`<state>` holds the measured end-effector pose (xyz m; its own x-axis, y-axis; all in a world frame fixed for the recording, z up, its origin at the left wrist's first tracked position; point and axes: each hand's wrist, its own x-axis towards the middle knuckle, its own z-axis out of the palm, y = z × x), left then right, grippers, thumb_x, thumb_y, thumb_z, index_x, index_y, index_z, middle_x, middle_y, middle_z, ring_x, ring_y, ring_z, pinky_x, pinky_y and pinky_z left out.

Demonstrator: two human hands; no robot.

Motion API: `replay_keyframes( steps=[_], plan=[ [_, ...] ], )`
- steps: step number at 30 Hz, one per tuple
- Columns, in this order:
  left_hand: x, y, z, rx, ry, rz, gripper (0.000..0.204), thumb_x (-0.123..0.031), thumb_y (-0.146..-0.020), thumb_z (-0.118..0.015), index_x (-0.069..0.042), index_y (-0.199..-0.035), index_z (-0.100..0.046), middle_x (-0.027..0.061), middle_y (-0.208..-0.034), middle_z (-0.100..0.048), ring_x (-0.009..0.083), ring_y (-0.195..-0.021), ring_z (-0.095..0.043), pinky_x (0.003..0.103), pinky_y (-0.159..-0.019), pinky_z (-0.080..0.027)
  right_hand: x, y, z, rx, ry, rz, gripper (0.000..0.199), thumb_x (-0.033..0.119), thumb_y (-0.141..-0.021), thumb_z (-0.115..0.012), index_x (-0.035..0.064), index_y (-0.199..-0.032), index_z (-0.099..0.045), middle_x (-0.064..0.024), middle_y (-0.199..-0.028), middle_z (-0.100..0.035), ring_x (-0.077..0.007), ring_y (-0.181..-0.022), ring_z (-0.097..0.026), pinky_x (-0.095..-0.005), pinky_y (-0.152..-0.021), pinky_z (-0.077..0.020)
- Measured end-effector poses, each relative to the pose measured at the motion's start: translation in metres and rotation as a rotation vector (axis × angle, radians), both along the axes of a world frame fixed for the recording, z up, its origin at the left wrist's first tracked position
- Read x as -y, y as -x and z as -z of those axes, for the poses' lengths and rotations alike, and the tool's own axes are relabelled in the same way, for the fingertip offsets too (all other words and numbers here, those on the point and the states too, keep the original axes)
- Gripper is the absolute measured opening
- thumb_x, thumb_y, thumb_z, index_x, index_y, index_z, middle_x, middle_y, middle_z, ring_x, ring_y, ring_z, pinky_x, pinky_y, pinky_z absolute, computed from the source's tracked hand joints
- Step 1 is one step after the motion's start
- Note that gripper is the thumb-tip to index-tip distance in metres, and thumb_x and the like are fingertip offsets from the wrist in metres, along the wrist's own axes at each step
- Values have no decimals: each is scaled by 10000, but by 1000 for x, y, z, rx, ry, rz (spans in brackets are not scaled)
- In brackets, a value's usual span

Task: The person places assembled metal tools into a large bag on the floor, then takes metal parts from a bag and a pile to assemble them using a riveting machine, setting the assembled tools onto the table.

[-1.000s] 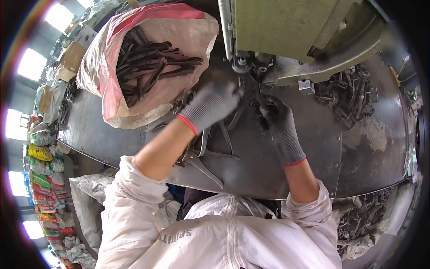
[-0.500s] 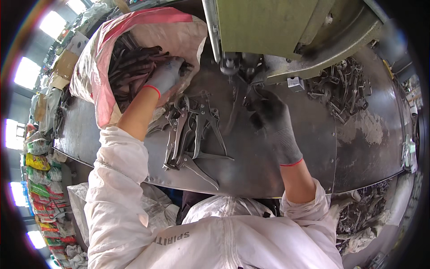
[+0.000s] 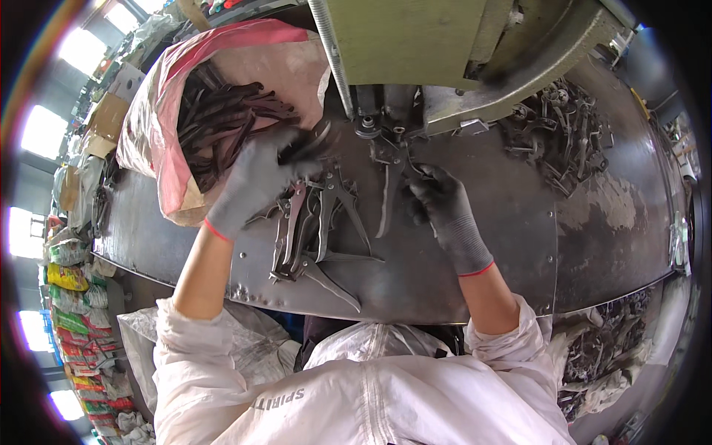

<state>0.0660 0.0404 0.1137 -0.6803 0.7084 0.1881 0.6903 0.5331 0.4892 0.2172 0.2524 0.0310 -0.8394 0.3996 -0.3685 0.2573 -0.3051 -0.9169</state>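
My left hand [image 3: 256, 174], in a grey glove with dark fingers, is at the mouth of the sack, blurred by motion. It is closed on a curved dark metal handle [image 3: 321, 135] whose end sticks out past the fingers. Under the machine's head, a pair of locking pliers [image 3: 387, 174] points one long handle toward me. My right hand [image 3: 445, 204], gloved too, is closed on the pliers' right side; its fingers partly hide the grip. Several assembled locking pliers [image 3: 326, 204] lie in a pile between the sack and the machine.
A white and pink woven sack [image 3: 167, 159] holds many dark handles [image 3: 230, 111]. The green machine [image 3: 415, 41] rises over the metal table [image 3: 489, 297]. Loose metal parts [image 3: 564, 137] are heaped at the right. Another sack of parts [image 3: 612, 356] stands below the table's right edge.
My left hand has drawn back out of the sack toward me, bringing a handle with it. The right hand has shifted slightly toward me and left, staying at the pliers.
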Motion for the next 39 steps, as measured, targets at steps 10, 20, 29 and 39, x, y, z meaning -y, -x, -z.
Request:
replay_keyframes(
  steps=[10, 20, 29, 39],
  plan=[
    [-71, -88, 9, 746, -161, 188, 313, -204, -781, -680, 33, -932, -543, 99, -743, -559, 106, -616, -505, 278, -575, -427, -41, 36, 10, -454, -466, 29, 262, 59, -748, -596, -3, -1003, -601, -137, -929, -623, -272, -866, -609, -306, -741, -473],
    [-54, -46, 68, 511, 244, -107, 335, -212, -827, -554, 68, -1007, -516, 209, -813, -629, 284, -723, -651, 371, -712, -500, -177, 106, 72, -349, -933, 417, 417, 67, -745, -599, -24, -1140, -501, -194, -940, -623, -304, -836, -621, -335, -692, -492],
    [-48, -44, 60, 564, -210, 52, 330, -160, -942, -397, 13, -1213, -474, 145, -1131, -552, 202, -1072, -509, 287, -941, -375, -45, 2, -37, -163, -45, 214, 236, 52, -828, -530, -25, -1045, -578, -75, -853, -617, -122, -707, -585, -245, -542, -460],
    [-65, -23, 71, -247, -3, 345, 333, -50, -915, -363, -71, -1217, -501, 177, -1006, -567, 311, -919, -540, 324, -823, -437, -7, 12, -13, -188, -69, 2, 336, 24, -800, -565, -54, -1125, -537, -76, -885, -626, -98, -726, -570, -240, -613, -462]
  ],
)
